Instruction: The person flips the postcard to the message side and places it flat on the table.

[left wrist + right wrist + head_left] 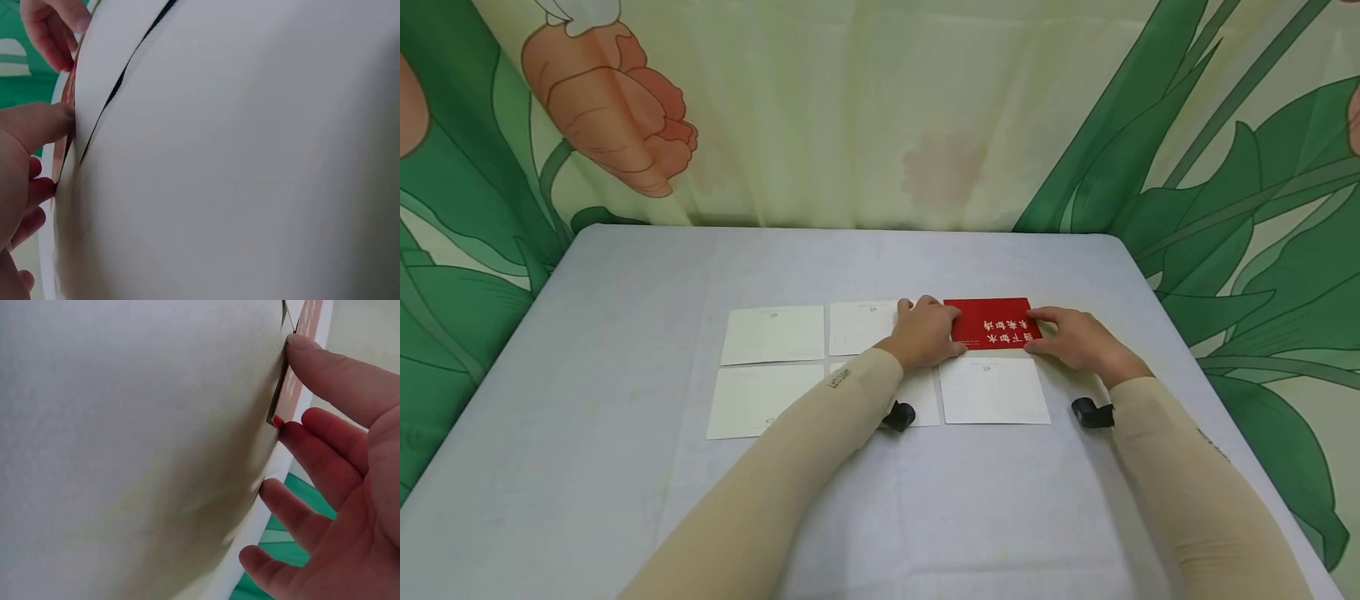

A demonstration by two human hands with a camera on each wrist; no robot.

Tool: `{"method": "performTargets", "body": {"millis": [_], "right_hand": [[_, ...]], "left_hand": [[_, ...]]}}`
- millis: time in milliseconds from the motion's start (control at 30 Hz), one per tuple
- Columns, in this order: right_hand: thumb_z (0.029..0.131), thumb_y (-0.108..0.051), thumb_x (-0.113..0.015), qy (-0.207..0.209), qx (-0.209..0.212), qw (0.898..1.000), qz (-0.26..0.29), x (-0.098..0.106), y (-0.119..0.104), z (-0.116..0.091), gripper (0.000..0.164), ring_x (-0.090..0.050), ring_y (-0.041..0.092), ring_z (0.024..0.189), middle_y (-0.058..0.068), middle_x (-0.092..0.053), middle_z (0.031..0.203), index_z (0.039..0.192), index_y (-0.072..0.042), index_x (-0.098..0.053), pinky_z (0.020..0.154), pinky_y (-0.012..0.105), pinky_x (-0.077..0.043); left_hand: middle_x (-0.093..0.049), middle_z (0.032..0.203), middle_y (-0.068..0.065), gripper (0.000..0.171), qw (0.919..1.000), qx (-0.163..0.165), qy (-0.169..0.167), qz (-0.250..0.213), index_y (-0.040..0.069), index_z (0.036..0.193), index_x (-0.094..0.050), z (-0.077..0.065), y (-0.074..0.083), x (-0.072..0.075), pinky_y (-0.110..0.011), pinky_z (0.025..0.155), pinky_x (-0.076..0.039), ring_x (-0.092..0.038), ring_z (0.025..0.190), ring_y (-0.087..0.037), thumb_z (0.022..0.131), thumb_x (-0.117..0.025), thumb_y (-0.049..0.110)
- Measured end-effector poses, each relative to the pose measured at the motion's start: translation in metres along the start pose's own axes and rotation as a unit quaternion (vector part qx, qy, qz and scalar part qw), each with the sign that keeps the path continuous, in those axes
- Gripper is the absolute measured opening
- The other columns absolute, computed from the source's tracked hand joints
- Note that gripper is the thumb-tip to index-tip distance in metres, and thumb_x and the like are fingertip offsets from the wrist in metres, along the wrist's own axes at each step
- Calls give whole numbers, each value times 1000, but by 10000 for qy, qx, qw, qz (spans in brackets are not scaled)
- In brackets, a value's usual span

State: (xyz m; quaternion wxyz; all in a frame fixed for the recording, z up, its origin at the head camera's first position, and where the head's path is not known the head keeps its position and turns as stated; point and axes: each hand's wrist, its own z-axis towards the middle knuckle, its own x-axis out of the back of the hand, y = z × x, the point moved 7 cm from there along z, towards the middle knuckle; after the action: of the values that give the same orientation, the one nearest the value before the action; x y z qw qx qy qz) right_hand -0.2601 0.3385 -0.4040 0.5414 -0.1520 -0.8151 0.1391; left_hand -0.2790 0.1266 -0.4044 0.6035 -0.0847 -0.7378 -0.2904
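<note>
A red card [988, 325] with pale lettering, upside down in the head view, lies at the right end of the far row of cards. My left hand [923, 335] holds its left edge, thumb at the near corner and a finger further back. At the opposite edge my right hand [1081, 342] holds the card, its thumb [331, 372] on the near corner and the other fingers spread. A dark gap shows beneath the card's edge in the right wrist view. Just nearer lies a white card [996, 392]. My left hand and forearm partly hide other white cards.
White cards lie in two rows leftward, including a far-left card [773, 335], a near-left card [763, 400] and a far-middle card [860, 327]. A pale cloth covers the table [587, 400]. A patterned curtain [850, 117] hangs behind it.
</note>
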Motion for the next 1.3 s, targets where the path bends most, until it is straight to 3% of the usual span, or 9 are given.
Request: {"method": "performTargets", "body": {"millis": [233,433,633,733,867,1000,1100,1300], "right_hand": [[90,-29,-71,-36,66,10000,-15,2,0,-1,77,-25,53,137,32,-28,153,153,-3,-36,97,64,-43],[93,-23,-61,74,214,9997,-82,1,-2,-2,65,-28,52,136,31,-32,152,151,-2,-39,104,68,-32],[99,-22,-53,351,206,9991,-152,-1,-3,-3,54,-30,52,137,30,-38,150,148,0,-43,106,67,-30],[100,-21,-52,439,190,9987,-153,0,-4,-3,53,-31,51,136,29,-40,148,148,1,-42,106,67,-30],[99,-17,-52,520,158,9985,0,2,-6,-5,52,-34,49,135,27,-47,144,147,1,-42,106,67,-30],[97,-14,-52,570,213,9980,197,6,-8,-6,48,-37,46,133,24,-55,137,143,1,-47,106,65,-31],[99,-14,-53,619,254,9972,324,8,-7,-7,44,-39,46,133,23,-59,131,140,1,-49,106,65,-31],[102,-21,-54,944,301,9923,745,15,-9,-11,42,-46,45,124,25,-57,124,137,3,-49,105,61,-36]], "left_hand": [[-70,104,3,42,9994,-222,243,75,16,129,-66,-3,4,5,-46,96,-32,-50,117,-19,97,-58,42],[-70,107,1,40,9981,-199,555,198,14,126,-64,-4,4,5,-45,92,-31,-53,115,-19,104,-42,40],[-70,95,4,34,9954,-295,505,762,14,129,-57,-9,7,3,-45,97,-29,-51,114,-17,106,-40,31],[-71,97,2,32,9943,-302,455,920,13,133,-53,-10,6,2,-46,99,-29,-50,114,-18,104,-43,24],[-71,110,0,43,9977,15,546,403,14,143,-50,-8,-2,5,-46,98,-29,-52,114,-19,101,-51,21],[-71,105,0,49,9974,255,668,-112,15,148,-46,-8,-12,9,-44,96,-30,-55,109,-18,100,-55,22],[-69,93,0,52,9950,315,866,-392,13,149,-42,-9,-17,13,-43,93,-32,-57,102,-19,100,-55,19],[-69,94,9,57,9847,389,1361,-1019,10,149,-38,-10,-23,21,-41,91,-33,-59,98,-18,98,-63,15]]}}
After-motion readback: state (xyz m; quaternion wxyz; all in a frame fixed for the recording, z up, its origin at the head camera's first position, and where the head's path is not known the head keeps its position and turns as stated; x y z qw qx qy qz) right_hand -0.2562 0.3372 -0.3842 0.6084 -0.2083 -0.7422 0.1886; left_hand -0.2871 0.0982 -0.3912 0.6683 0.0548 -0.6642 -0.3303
